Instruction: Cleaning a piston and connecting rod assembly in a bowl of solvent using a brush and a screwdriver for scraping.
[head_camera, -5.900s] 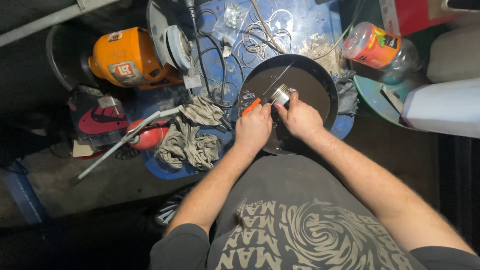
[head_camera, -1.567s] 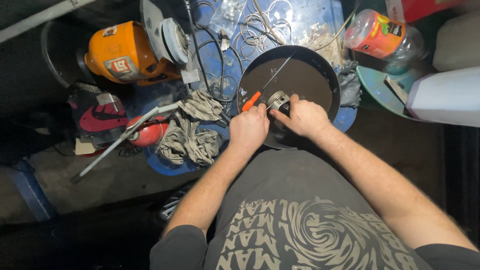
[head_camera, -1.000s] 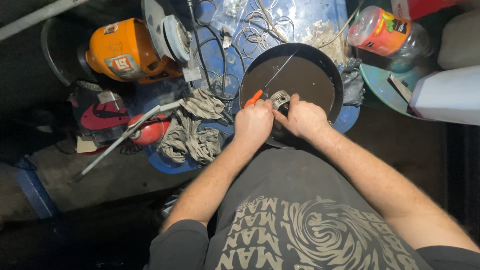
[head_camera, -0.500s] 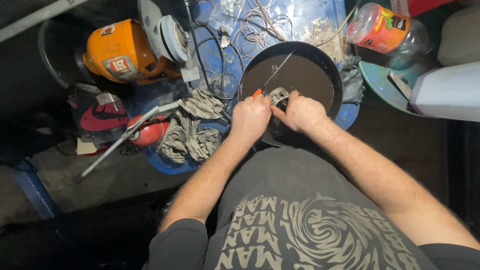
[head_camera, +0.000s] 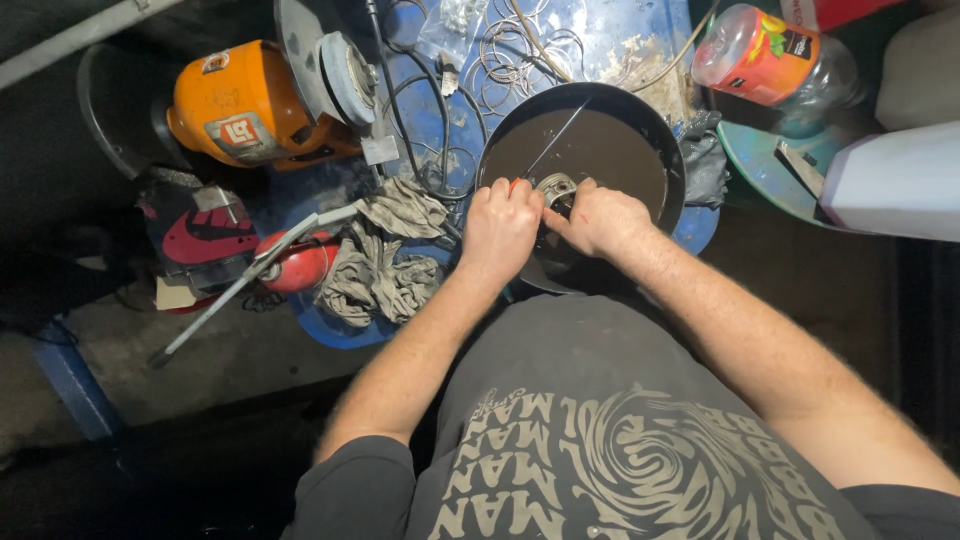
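A round black pan (head_camera: 655, 135) of dark brown liquid sits on a blue drum top. Over its near side my right hand (head_camera: 600, 218) grips a small round metal part (head_camera: 556, 188) like a bearing. My left hand (head_camera: 500, 228) is closed around an orange-handled tool whose thin metal shaft (head_camera: 558, 140) points up and away across the pan. Only a sliver of the orange handle (head_camera: 513, 184) shows above my fingers. Both hands are close together, touching at the metal part.
An orange bench grinder (head_camera: 262, 100) stands at the upper left, with cables and wire rings (head_camera: 520, 55) behind the pan. Grey rags (head_camera: 385, 262) and a red tool (head_camera: 298, 262) lie left of my left hand. A plastic bottle (head_camera: 765, 58) and white container (head_camera: 895, 180) are right.
My left hand has slid up over the orange handle, hiding most of it. Both hands stay at the metal part over the pan; the view shifted slightly.
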